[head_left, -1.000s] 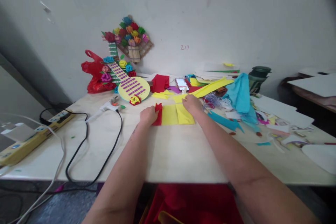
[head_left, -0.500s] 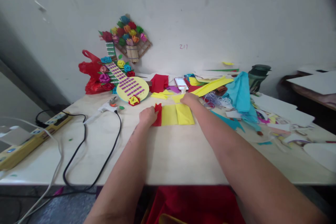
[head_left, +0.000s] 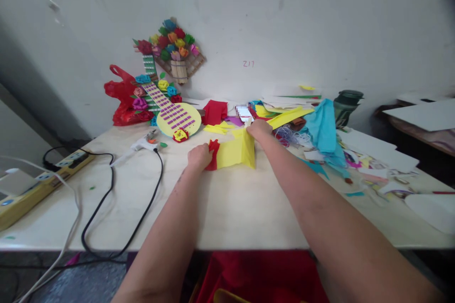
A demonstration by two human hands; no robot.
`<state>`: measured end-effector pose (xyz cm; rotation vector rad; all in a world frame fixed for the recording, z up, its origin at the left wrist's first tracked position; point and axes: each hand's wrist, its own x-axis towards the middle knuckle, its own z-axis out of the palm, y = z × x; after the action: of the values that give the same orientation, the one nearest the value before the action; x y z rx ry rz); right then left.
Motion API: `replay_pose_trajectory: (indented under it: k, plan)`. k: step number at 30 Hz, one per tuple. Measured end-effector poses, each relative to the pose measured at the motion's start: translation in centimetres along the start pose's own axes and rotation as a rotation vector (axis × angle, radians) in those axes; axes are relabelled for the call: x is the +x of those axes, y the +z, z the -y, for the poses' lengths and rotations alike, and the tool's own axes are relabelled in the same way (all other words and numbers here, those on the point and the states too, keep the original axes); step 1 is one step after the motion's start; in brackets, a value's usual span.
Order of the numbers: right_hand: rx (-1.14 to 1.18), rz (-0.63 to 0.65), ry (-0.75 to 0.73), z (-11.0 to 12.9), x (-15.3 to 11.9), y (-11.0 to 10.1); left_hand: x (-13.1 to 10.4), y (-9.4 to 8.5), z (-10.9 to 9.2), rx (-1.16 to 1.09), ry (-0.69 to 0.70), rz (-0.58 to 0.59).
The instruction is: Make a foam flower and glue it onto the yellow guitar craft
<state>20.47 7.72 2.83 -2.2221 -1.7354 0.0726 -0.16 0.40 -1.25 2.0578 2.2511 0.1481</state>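
A folded yellow paper sheet (head_left: 229,154) lies over the table in the middle, its right part raised from the surface. At its left end is a red paper piece (head_left: 213,156), with the closed fingers of my left hand (head_left: 199,156) on its edge. My right hand (head_left: 259,130) is closed at the top right corner of the yellow sheet, gripping it. A small whitish thing shows at the fingertips of my right hand, too small to name.
A glue gun (head_left: 144,143) with a black cord and a yellow power strip (head_left: 46,184) are at left. Behind stand a paper-flower guitar (head_left: 179,120) and a red bag (head_left: 122,99). Blue crepe paper (head_left: 322,125), scraps and a dark bottle (head_left: 346,106) are at right.
My right hand has moved slightly right and up, lifting the right part of the yellow sheet off the table. My left hand stays at the red piece.
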Motion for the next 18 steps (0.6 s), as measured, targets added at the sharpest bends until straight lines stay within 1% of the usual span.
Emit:
replay_pose_trajectory:
  k: [3, 7, 8, 10, 13, 15, 16, 17, 18]
  plan:
    - [0.094, -0.044, 0.072, -0.3, 0.3, -0.2, 0.0, 0.0, 0.0, -0.007, 0.010, -0.008]
    - [0.234, -0.066, 0.154, -0.8, 1.0, -0.5, 0.0, 0.1, 0.1, -0.006, 0.005, -0.010]
    - [0.262, -0.090, 0.164, -0.8, 1.1, -0.6, 0.0, 0.1, 0.1, -0.007, 0.004, -0.009]
    - [0.302, -0.176, 0.168, -1.0, 1.3, -0.9, 0.0, 0.1, 0.1, -0.007, 0.003, -0.011]
    - [0.317, -0.330, 0.114, -1.2, 1.5, -1.6, 0.0, 0.0, 0.1, -0.008, -0.005, -0.010]
    - [0.286, -0.383, 0.037, -1.4, 1.6, -2.0, 0.0, 0.0, 0.0, -0.010, -0.008, -0.008]
    - [0.258, -0.378, -0.007, -1.4, 1.6, -2.2, -0.1, -0.1, 0.0, -0.011, -0.010, -0.006]
    - [0.220, -0.343, -0.053, -1.4, 1.5, -2.4, -0.1, -0.1, 0.0, -0.011, -0.011, -0.005]
    - [0.173, -0.278, -0.101, -1.2, 1.3, -2.5, -0.1, -0.2, -0.1, -0.012, -0.011, -0.003]
